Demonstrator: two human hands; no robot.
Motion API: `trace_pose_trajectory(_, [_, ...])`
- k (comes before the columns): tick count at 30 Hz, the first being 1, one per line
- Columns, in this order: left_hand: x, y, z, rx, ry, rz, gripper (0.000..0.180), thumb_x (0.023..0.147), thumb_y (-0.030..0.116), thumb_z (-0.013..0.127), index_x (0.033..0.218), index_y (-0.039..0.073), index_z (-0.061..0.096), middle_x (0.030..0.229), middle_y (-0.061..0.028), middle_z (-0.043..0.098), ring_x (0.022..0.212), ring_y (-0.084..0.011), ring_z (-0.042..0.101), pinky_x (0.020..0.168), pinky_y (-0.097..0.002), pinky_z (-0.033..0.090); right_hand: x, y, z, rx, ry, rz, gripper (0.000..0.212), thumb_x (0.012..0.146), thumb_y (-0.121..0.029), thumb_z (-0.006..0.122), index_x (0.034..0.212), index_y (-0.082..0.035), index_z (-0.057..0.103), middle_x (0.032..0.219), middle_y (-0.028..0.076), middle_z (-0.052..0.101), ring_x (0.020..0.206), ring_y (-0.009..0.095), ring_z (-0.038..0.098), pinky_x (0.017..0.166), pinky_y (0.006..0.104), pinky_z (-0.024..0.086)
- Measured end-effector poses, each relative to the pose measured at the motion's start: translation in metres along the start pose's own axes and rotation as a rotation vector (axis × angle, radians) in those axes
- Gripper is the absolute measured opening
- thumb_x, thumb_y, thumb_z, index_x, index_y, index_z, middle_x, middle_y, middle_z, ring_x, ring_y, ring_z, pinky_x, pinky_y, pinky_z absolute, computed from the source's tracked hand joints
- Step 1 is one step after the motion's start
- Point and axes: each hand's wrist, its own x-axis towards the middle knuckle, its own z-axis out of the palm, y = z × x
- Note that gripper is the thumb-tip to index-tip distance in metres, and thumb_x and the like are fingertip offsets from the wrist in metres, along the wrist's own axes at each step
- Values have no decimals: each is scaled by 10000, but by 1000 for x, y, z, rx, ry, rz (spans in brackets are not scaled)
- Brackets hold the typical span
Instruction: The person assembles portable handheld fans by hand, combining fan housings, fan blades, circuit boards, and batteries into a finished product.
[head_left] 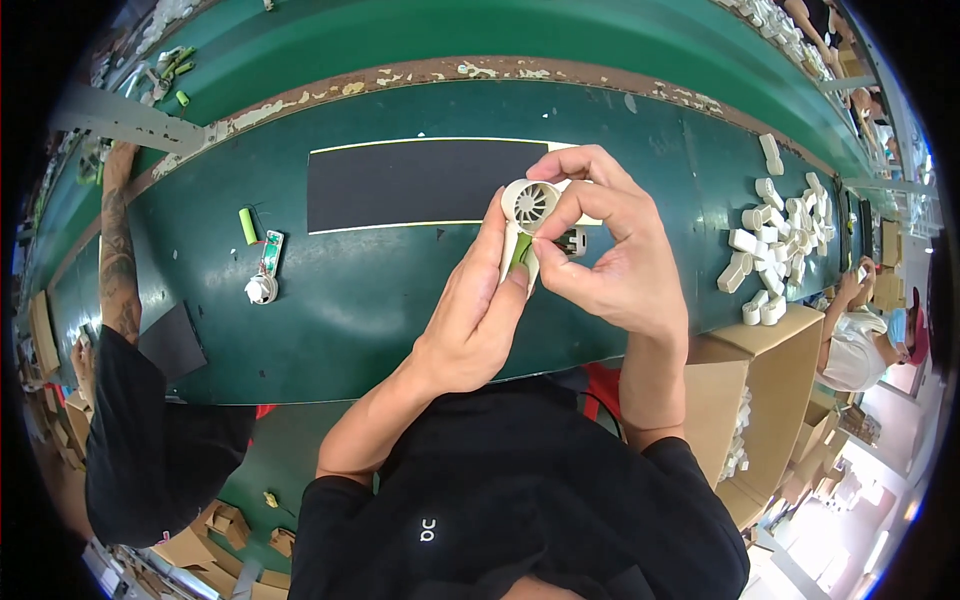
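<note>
Above the middle of the green bench I hold a small white handheld fan [531,205] in both hands. Its round head, with spoke-like blades inside, points up, and a green battery [520,250] shows in the open handle. My left hand [470,315] is closed round the handle, its thumb along the lower part. At the head, my right hand [620,245] grips the rim with curled fingers and thumb. Part of a white piece with a dark inside [575,241] shows behind the right fingers; whether it belongs to the fan I cannot tell.
A black mat [420,185] lies beyond my hands. To the left are a loose green battery [248,226] and a white motor unit with a green circuit board [269,255]. White casings [785,235] are heaped right, above an open carton [715,400]. A co-worker's tattooed arm [118,250] reaches in left.
</note>
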Motion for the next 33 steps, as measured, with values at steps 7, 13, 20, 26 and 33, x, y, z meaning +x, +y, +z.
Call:
trace_pose_trajectory(7, [-3, 4, -6, -51, 109, -104, 524, 1097, 100, 370, 1601, 5, 261, 1161, -39, 562, 823, -78, 499, 711, -223, 428, 1, 23, -9, 163, 149, 55, 188, 853, -67, 793, 1026, -22, 736, 1124, 98, 673, 1009, 183, 673, 827, 313, 549])
trace_pose_trajectory(13, [1, -12, -23, -136, 204, -95, 227, 1088, 130, 406, 1267, 16, 486, 1037, -5, 542, 742, -54, 465, 607, -206, 357, 0, 95, -14, -247, 171, 283, 254, 884, -94, 767, 1128, -25, 756, 1017, 133, 690, 812, 193, 681, 757, 316, 553])
trace_pose_trajectory(20, [48, -39, -29, -102, 284, 60, 226, 1096, 114, 383, 1282, 29, 479, 1018, -7, 538, 744, -58, 456, 614, -208, 355, 14, 133, 29, -617, 356, 123, 264, 900, -106, 749, 1135, 14, 747, 955, 150, 665, 749, 292, 663, 714, 398, 546])
trace_pose_trajectory(26, [45, -47, -51, -36, 192, 6, 531, 1102, 58, 344, 1612, 2, 205, 1031, -21, 531, 803, -76, 451, 705, -229, 429, 3, 128, 22, -532, 152, -44, 243, 884, -63, 719, 1116, 11, 724, 943, 124, 634, 919, 319, 632, 820, 422, 521])
trace_pose_trajectory(33, [36, -68, -42, -28, 235, 9, 426, 1114, 107, 369, 1532, 26, 341, 1077, -17, 545, 777, -64, 449, 673, -220, 392, -21, 102, 9, -561, 2, 82, 242, 890, -69, 713, 1128, -21, 713, 976, 109, 646, 952, 323, 648, 837, 433, 535])
